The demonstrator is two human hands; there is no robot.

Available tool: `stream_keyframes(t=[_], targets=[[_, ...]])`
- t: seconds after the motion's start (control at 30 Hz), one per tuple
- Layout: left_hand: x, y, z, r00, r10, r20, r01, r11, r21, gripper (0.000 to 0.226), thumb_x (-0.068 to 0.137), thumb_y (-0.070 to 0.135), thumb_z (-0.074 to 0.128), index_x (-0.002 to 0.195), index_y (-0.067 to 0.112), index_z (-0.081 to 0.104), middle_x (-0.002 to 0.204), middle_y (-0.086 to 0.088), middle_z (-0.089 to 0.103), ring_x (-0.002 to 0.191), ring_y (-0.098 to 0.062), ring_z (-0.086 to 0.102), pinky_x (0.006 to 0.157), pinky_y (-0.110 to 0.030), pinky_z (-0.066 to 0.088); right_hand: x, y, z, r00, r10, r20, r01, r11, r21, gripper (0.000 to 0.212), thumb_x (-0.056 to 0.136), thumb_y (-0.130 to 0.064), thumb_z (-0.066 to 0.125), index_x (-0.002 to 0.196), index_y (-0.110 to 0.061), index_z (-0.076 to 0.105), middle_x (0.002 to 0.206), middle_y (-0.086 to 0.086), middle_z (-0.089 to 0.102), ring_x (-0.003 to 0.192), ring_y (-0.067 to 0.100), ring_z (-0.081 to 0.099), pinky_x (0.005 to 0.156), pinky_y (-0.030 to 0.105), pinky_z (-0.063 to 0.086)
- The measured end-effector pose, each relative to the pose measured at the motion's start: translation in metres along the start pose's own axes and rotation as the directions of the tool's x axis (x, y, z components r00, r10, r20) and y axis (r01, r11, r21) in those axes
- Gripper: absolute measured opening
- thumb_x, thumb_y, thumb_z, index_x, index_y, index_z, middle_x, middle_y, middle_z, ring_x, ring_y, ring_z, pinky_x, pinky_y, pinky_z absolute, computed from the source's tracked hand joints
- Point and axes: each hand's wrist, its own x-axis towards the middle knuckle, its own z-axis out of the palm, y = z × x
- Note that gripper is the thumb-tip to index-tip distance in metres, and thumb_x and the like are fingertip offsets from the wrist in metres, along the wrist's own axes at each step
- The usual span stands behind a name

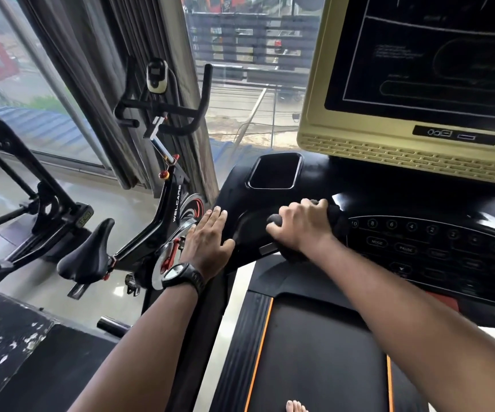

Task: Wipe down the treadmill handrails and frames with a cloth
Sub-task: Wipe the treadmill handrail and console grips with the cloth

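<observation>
I stand on a black treadmill whose console [436, 245] carries rows of buttons. My right hand [302, 224] grips a dark bunched cloth [292, 254] and presses it on the short grip at the console's left front. Parts of the cloth stick out on both sides of the fist. My left hand [207, 236], with a black watch on the wrist, lies flat with straight fingers on the glossy left corner of the treadmill frame [240, 200], holding nothing. The two hands are a hand's width apart.
A gold-framed dark screen [418, 69] rises above the console, with a recessed tray [274, 171] to its left. The belt [314, 352] with orange edge lines runs below. A black spin bike [139, 233] stands close on the left, by a curtain and window.
</observation>
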Motion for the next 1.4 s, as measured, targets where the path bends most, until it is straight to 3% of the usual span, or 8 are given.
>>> stream_keyframes(t=[0.1, 0.27, 0.43, 0.63, 0.77, 0.93, 1.17, 1.4], targets=[[-0.002, 0.001, 0.001, 1.0, -0.007, -0.003, 0.007, 1.0, 0.011, 0.08, 0.077, 0.039, 0.037, 0.154, 0.018, 0.032, 0.163, -0.001, 0.024, 0.151, -0.015, 0.018, 0.12, -0.048, 0.023, 0.021, 0.012, -0.012, 0.99, 0.102, 0.098, -0.109, 0.992, 0.069, 0.049, 0.087, -0.055, 0.041, 0.099, -0.022, 0.074, 0.103, 0.006, 0.072, 0.101, 0.03, 0.065, 0.091, 0.046, 0.036], [0.002, -0.002, 0.001, 1.0, 0.0, -0.008, 0.0, 1.0, 0.009, 0.081, 0.076, 0.041, 0.035, 0.153, 0.017, 0.032, 0.163, -0.002, 0.024, 0.151, -0.016, 0.019, 0.12, -0.047, 0.024, -0.018, 0.015, 0.017, 0.978, -0.03, -0.207, 0.016, 0.997, -0.072, 0.06, 0.079, -0.074, 0.041, 0.088, -0.024, 0.072, 0.092, 0.002, 0.069, 0.093, 0.03, 0.061, 0.104, 0.068, 0.025], [-0.002, -0.001, 0.0, 1.0, 0.003, -0.009, -0.003, 1.0, -0.013, 0.081, 0.076, 0.04, 0.033, 0.154, 0.017, 0.033, 0.163, -0.002, 0.024, 0.151, -0.014, 0.019, 0.121, -0.043, 0.021, -0.013, 0.026, 0.006, 0.995, -0.1, 0.007, 0.1, 0.985, -0.141, 0.094, 0.063, -0.1, 0.036, 0.128, -0.034, 0.054, 0.128, 0.0, 0.057, 0.119, 0.032, 0.05, 0.098, 0.058, 0.033], [-0.019, -0.002, -0.005, 1.0, 0.003, 0.031, -0.001, 0.997, -0.071, 0.079, 0.077, 0.031, 0.034, 0.155, 0.016, 0.03, 0.164, -0.003, 0.019, 0.152, -0.013, 0.012, 0.124, -0.039, 0.013, -0.031, 0.023, 0.009, 0.95, -0.223, -0.219, 0.225, 0.974, -0.015, 0.056, 0.073, -0.055, 0.07, 0.121, -0.029, 0.061, 0.117, -0.003, 0.063, 0.107, 0.029, 0.059, 0.088, 0.05, 0.046], [-0.043, -0.012, -0.006, 0.999, 0.017, 0.05, -0.01, 0.989, -0.146, 0.077, 0.078, 0.025, 0.036, 0.154, 0.014, 0.03, 0.164, -0.004, 0.017, 0.152, -0.009, 0.008, 0.124, -0.036, 0.009, -0.065, -0.008, 0.019, 0.915, -0.005, -0.404, 0.143, 0.939, 0.313, 0.056, 0.065, -0.04, 0.079, 0.118, -0.027, 0.064, 0.114, -0.004, 0.065, 0.102, 0.03, 0.061, 0.079, 0.046, 0.05], [-0.079, -0.023, -0.003, 0.998, 0.036, 0.057, -0.027, 0.988, -0.153, 0.071, 0.087, 0.034, 0.035, 0.155, 0.016, 0.026, 0.165, -0.001, 0.013, 0.152, -0.008, 0.003, 0.124, -0.037, 0.007, -0.115, -0.088, 0.051, 0.933, 0.176, -0.313, 0.107, 0.695, 0.711, 0.057, 0.073, -0.046, 0.059, 0.125, -0.023, 0.062, 0.126, 0.001, 0.063, 0.11, 0.031, 0.058, 0.09, 0.045, 0.052], [-0.123, -0.04, -0.001, 0.995, 0.095, -0.004, -0.094, 0.981, -0.169, 0.072, 0.091, 0.045, 0.025, 0.154, 0.012, 0.03, 0.164, -0.003, 0.016, 0.152, -0.007, 0.005, 0.124, -0.039, 0.011, -0.123, -0.177, 0.066, 0.913, 0.403, 0.071, -0.064, -0.032, 0.997, 0.061, 0.085, -0.057, 0.06, 0.136, -0.025, 0.06, 0.142, -0.003, 0.055, 0.134, 0.012, 0.047, 0.115, 0.031, 0.036], [-0.12, -0.041, -0.003, 0.994, 0.101, -0.048, -0.109, 0.968, -0.225, 0.07, 0.089, 0.041, 0.028, 0.15, 0.01, 0.037, 0.161, -0.009, 0.024, 0.151, -0.012, 0.015, 0.123, -0.044, 0.016, -0.145, -0.188, 0.079, 0.916, 0.332, 0.225, -0.164, -0.204, 0.965, 0.062, 0.09, -0.049, 0.064, 0.148, -0.038, 0.045, 0.142, -0.013, 0.054, 0.13, 0.006, 0.05, 0.109, 0.03, 0.039]])
